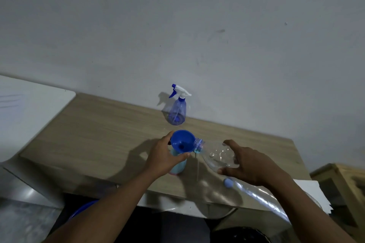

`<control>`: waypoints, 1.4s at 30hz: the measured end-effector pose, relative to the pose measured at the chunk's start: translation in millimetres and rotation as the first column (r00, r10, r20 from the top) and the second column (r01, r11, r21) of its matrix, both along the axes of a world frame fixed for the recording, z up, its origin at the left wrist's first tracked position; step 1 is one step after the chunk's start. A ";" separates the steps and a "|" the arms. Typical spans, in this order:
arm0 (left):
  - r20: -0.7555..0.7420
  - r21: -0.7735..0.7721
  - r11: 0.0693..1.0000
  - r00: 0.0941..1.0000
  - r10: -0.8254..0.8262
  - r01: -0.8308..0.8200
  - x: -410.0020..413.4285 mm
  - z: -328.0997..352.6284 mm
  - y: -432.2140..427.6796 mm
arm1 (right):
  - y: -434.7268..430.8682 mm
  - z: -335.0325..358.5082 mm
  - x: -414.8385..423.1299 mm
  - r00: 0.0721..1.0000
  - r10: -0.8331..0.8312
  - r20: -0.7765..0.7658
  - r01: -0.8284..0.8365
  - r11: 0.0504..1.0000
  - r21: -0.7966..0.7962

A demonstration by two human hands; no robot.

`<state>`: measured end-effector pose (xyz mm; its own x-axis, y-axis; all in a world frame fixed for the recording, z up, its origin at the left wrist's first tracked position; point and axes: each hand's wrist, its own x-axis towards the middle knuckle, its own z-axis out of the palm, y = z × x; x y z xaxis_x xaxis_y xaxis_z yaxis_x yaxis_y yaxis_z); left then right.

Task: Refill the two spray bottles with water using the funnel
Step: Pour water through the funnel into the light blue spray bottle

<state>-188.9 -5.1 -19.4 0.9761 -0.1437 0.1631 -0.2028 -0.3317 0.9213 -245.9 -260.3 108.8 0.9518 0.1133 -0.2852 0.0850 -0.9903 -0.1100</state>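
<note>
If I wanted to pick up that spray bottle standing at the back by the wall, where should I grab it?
Take the spray bottle by its narrow neck just under the white trigger head, coming from the front, since the wall is right behind it. It stands upright, and the neck looks slim enough for fingers to wrap; the wide, smooth body below seems harder to hold.
</note>
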 end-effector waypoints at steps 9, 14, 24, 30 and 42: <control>-0.008 0.005 1.000 1.000 -0.003 0.003 0.7 3.5 -0.3 | 2.3 4.3 4.7 1.000 0.017 -0.010 -0.018 0.996 -0.086; -0.008 0.011 1.000 1.000 0.003 -0.003 -0.1 5.0 0.3 | 3.8 3.3 4.4 1.000 0.020 -0.008 -0.021 0.995 -0.100; 0.015 0.009 1.000 1.000 -0.006 0.006 -2.1 7.8 0.9 | 4.3 3.4 1.2 1.000 0.017 -0.004 -0.018 0.993 -0.115; 0.010 0.022 1.000 1.000 -0.004 0.004 -1.5 4.3 0.9 | -2.7 -7.0 -6.1 0.999 -0.021 0.037 0.019 0.999 0.034; 0.014 0.033 0.999 1.000 -0.022 0.022 -2.4 5.4 1.5 | -42.7 -50.6 -20.8 0.878 -0.397 0.266 0.168 0.777 0.606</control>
